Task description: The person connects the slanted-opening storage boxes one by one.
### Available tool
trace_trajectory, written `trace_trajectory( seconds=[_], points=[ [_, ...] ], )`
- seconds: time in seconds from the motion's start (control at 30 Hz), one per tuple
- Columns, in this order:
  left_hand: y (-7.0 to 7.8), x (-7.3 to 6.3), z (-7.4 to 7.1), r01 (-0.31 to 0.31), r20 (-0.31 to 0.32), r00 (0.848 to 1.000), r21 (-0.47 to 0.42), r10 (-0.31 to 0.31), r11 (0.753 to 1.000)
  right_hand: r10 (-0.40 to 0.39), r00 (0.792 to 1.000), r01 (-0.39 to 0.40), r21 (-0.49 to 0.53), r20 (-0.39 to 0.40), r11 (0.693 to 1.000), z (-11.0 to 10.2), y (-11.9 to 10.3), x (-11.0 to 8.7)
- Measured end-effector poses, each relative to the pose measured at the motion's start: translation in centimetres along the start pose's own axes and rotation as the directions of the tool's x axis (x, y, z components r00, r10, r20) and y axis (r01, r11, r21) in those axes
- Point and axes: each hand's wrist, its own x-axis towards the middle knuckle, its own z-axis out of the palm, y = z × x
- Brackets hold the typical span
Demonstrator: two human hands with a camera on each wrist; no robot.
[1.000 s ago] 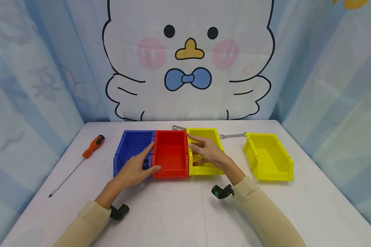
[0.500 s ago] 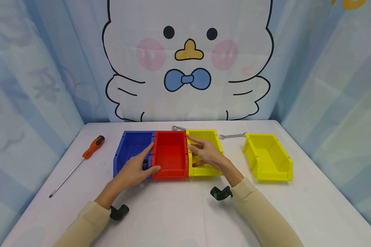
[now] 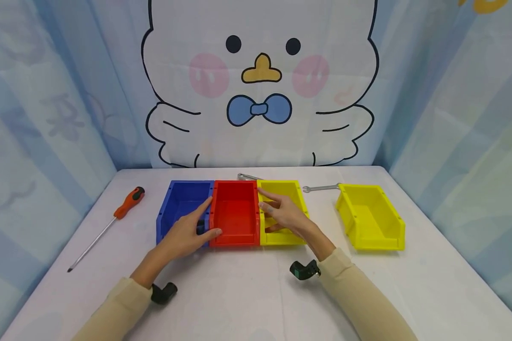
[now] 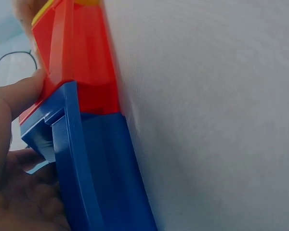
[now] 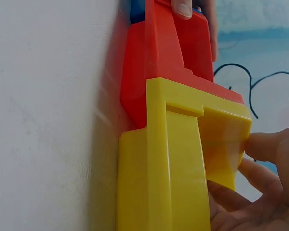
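A blue storage bin (image 3: 187,201), a red storage bin (image 3: 235,213) and a yellow storage bin (image 3: 285,238) stand side by side, walls touching. My left hand (image 3: 187,232) grips the adjoining walls of the blue and red bins, thumb over the red rim. In the left wrist view its other fingers (image 4: 31,190) are partly hidden inside the blue bin. My right hand (image 3: 288,215) holds the left wall of the yellow bin beside the red one. In the right wrist view the thumb (image 5: 265,146) touches the yellow rim (image 5: 226,108).
A second yellow bin (image 3: 371,215) stands apart at the right. One wrench (image 3: 322,188) lies behind and between the yellow bins; another wrench (image 3: 247,176) is partly hidden behind the row. An orange-handled screwdriver (image 3: 128,203) lies at the left on the white table (image 3: 239,293).
The yellow bin in my right hand has moved slightly down and toward me, its back edge now level with the red bin's. My left hand has stayed put.
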Motion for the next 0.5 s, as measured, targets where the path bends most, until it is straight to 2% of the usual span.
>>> trace_trajectory(
  seconds=[0.1,0.23,0.37,0.5],
  points=[
    [0.0,0.0,-0.1,-0.007,-0.007,1.0,0.002,0.007,1.0,-0.031,1.0,0.031,-0.043,-0.001,0.999,0.1,0.0,0.0],
    [0.2,0.0,0.1,-0.025,0.006,1.0,0.006,0.025,1.0,-0.1,0.995,0.097,-0.151,-0.013,0.984,0.1,0.2,-0.2],
    [0.7,0.1,0.1,-0.024,-0.005,1.0,0.023,0.025,0.999,-0.188,0.981,0.167,-0.305,-0.039,0.937,-0.2,0.2,-0.9],
    [1.4,0.1,0.4,-0.045,-0.071,0.996,0.09,0.051,0.995,-0.262,0.965,0.233,-0.374,-0.026,0.898,-1.4,-0.2,-2.3]
  ],
)
